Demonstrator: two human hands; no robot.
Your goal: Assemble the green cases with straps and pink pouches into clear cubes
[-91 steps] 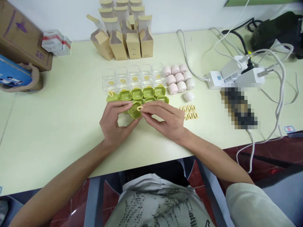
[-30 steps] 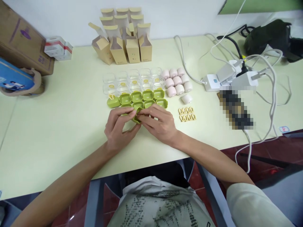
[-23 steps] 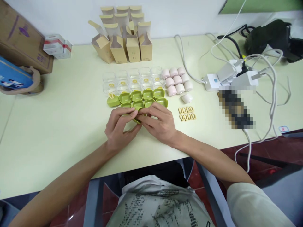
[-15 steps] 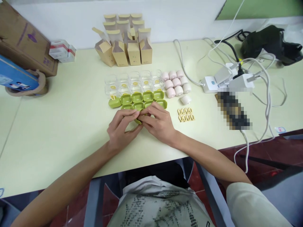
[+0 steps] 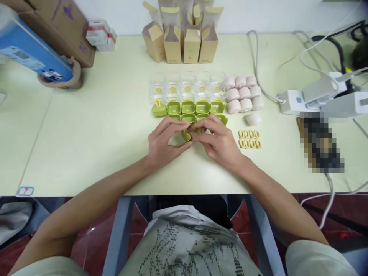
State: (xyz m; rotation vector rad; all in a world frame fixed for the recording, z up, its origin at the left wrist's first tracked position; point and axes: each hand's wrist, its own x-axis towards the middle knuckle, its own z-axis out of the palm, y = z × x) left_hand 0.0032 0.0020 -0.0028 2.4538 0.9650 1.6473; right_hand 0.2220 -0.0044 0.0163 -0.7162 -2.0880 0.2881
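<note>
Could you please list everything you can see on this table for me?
green case: one, green, held between both hands
other cases: two rows, green, just behind the hands
clear boxes: ten, transparent, behind the green rows
pink pieces: about ten, pink, right of the boxes
loops: eight, tan, beside the right hand
cartons: several, tan, open, back edge
cardboard box: one, brown, back left
power strip: one, white, right
table: one, pale yellow
left hand: gripping the green case
right hand: gripping the green case
</note>
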